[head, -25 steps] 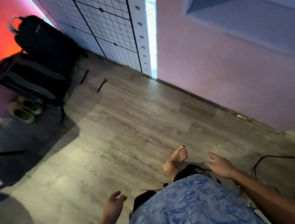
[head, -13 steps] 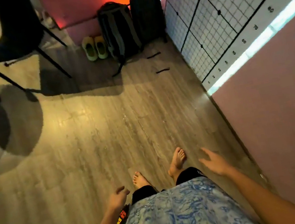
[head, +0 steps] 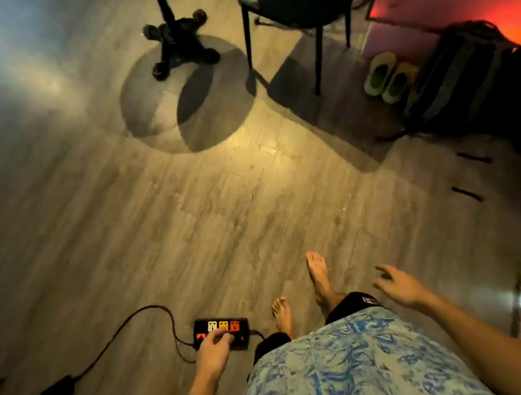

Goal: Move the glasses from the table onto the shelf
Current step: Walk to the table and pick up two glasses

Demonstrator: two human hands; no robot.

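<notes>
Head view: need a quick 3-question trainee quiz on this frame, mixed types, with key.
1. True or false: the left hand or the right hand holds glasses.
2. What lies right beside the backpack? A) green slippers B) a bucket C) a ball
3. Which hand overlaps the power strip in this view?
Key: 1 false; 2 A; 3 left.

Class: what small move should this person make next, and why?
Probably step forward toward the black stand base beside the chair, looking up: left hand and right hand hold nothing, and no glasses are in view.
</notes>
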